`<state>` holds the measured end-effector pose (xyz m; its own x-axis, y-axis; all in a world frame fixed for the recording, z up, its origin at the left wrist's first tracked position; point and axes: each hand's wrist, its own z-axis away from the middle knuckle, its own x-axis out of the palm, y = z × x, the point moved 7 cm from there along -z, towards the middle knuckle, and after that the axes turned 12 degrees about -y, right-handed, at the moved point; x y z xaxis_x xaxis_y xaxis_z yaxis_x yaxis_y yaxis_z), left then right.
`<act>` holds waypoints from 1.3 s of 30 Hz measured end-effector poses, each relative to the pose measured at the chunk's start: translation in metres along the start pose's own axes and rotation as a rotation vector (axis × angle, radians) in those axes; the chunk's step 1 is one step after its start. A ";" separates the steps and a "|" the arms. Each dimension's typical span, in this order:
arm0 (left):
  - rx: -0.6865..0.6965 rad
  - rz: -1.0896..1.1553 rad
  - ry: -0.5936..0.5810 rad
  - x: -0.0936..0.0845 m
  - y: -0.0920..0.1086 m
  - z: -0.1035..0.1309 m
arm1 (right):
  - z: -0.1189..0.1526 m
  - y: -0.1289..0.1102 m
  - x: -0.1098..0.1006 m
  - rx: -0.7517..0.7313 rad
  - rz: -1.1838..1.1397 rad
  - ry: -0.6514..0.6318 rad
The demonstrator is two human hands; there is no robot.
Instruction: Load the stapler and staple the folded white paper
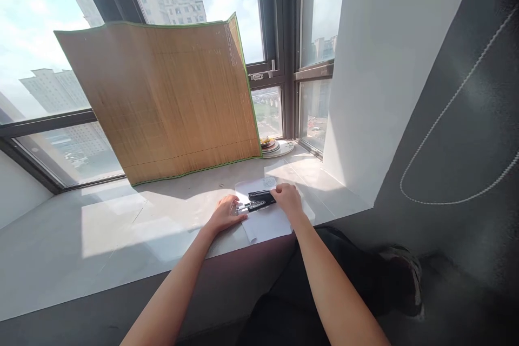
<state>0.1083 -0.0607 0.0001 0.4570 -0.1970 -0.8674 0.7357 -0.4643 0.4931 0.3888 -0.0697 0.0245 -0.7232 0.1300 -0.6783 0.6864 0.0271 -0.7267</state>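
A black stapler [261, 199] lies over white paper [267, 225] on the sill, its upper arm lifted from the base and a silver metal part showing at its left end. My right hand [287, 198] grips the stapler's right end between thumb and fingers. Around the silver end, my left hand [225, 214] is curled, thumb below and fingers above; exactly what its fingertips pinch is too small to make out. A clear piece with printed marks [269, 182] rests on the paper just behind the stapler.
A bamboo mat with green edging [174, 102] leans against the window behind the sill [109, 227]. Stacked round plates or mats [275, 148] sit in the corner. To the right are a white wall [377, 65] and a hanging bead chain [430, 203]. The sill's front edge drops off below my forearms.
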 end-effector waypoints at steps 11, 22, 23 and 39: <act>0.002 0.041 -0.001 0.002 -0.007 -0.001 | -0.013 -0.013 0.036 -0.306 -0.007 -0.265; -0.067 1.091 0.230 -0.011 -0.028 0.004 | 0.038 -0.067 0.040 -0.868 0.128 0.236; -0.072 1.157 0.181 -0.008 -0.027 0.004 | 0.045 -0.073 0.045 -0.931 0.190 0.249; -0.150 1.456 0.174 0.007 -0.043 0.003 | 0.057 -0.086 0.050 -1.011 0.304 0.277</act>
<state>0.0784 -0.0449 -0.0268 0.8681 -0.2923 0.4011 -0.3756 0.1412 0.9159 0.2898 -0.1219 0.0467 -0.5571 0.4845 -0.6744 0.6707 0.7414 -0.0213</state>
